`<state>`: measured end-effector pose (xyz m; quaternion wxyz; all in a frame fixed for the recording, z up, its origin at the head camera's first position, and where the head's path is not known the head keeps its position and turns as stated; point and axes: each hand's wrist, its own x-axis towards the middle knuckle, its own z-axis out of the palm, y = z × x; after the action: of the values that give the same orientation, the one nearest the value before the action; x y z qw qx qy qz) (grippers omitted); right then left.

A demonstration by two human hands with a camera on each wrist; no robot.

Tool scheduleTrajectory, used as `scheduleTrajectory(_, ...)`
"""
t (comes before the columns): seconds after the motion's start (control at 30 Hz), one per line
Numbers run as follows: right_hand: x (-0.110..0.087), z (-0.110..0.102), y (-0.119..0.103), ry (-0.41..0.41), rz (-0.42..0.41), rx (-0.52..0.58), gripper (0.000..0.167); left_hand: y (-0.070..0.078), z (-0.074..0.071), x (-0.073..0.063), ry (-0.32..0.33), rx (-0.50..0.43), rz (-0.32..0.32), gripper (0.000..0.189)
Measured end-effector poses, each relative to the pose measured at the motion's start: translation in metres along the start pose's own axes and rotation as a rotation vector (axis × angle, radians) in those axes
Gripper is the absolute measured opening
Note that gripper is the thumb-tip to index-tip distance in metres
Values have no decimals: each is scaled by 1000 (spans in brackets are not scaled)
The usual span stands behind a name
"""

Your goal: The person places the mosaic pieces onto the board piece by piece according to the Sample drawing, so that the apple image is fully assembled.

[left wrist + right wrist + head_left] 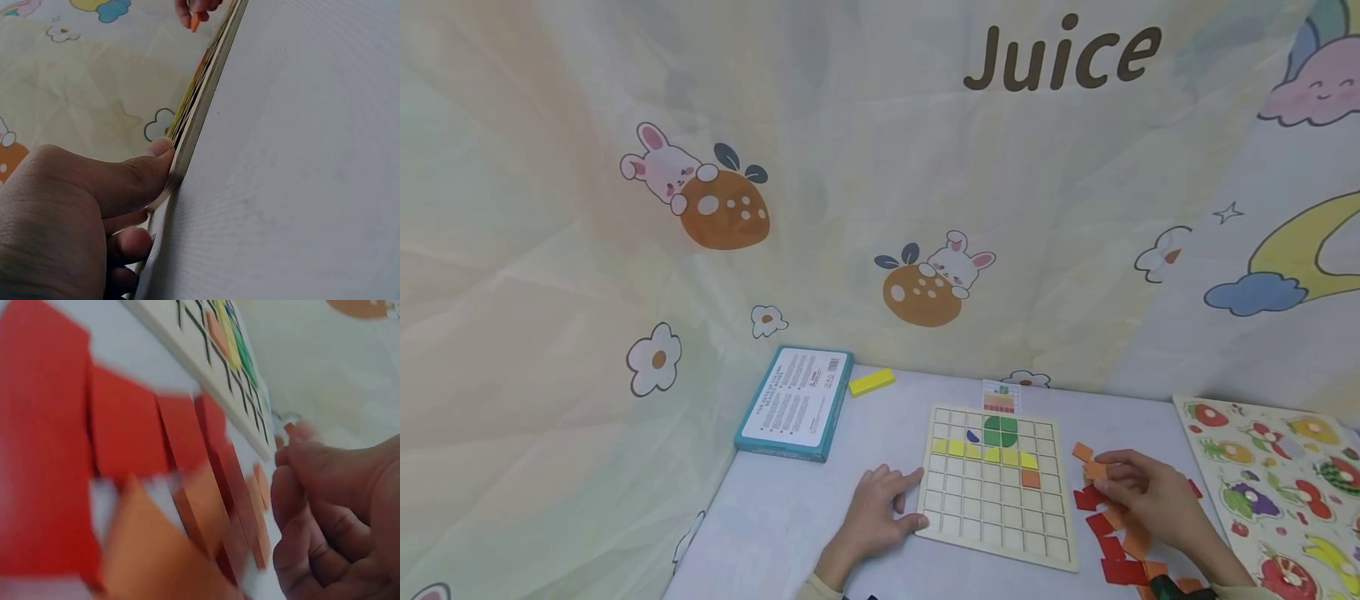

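I held an orange square tile (pixel 1096 471) pinched between the thumb and fingertips of my right hand (pixel 1157 496), to the right of the gridded wooden board (pixel 970 507) and just above the scattered orange tiles (pixel 1138 542) and red tiles (pixel 1123 572). It looked thin, light and stiff, probably wood, with a smooth painted face that might slide under a loose grip; I judged it hardly fragile, and best taken by two opposite edges, leaving the underside free. My left hand (pixel 874 512) clasped nothing: its thumb and index finger were spread against the board's left edge. On the grid lay a row of yellow pieces (pixel 973 452), a rounded green cluster (pixel 1000 432), a small blue piece (pixel 973 436) and one orange square (pixel 1031 478), with a printed card (pixel 1002 397) just beyond the far rim. The white tabletop (pixel 760 517) looked flat and smooth, and it also bore a teal-edged box (pixel 793 404), a yellow block (pixel 872 382) and, at the right, a fruit puzzle board (pixel 1281 471). Behind it hung a pale, creased backdrop (pixel 820 208) printed with rabbits, flowers and the word "Juice".
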<state>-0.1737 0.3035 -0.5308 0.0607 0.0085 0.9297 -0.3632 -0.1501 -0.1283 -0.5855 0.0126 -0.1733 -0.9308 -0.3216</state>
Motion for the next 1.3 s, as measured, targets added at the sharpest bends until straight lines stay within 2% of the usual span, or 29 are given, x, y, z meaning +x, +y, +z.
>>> scheduleTrajectory(0.13, -5, 17, -15, -37, 4, 9, 47, 0, 0, 0, 0, 3, 1, 68)
scheduleTrajectory(0.33, -14, 39, -30, -14, -118, -9, 36, 1, -1, 0, 0, 6, 0, 67)
scheduleTrajectory(0.5, -17, 50, -41, -36, -130, 1, 31, 1, 0, 0, -2, 3, -6, 68)
scheduleTrajectory(0.67, -16, 55, -45, -21, -116, -35, 31, 1, 0, 1, -2, -3, -4, 68)
scheduleTrajectory(0.93, -9, 59, -48, -49, -71, -78, 36, 3, -3, 0, 31, 24, 36, 67)
scheduleTrajectory(1.1, -10, 59, -47, -40, -68, -63, 39, 4, -3, 0, 12, 11, 15, 67)
scheduleTrajectory(1.3, -11, 57, -44, -14, -89, -62, 29, 5, -3, 1, -7, 14, -11, 67)
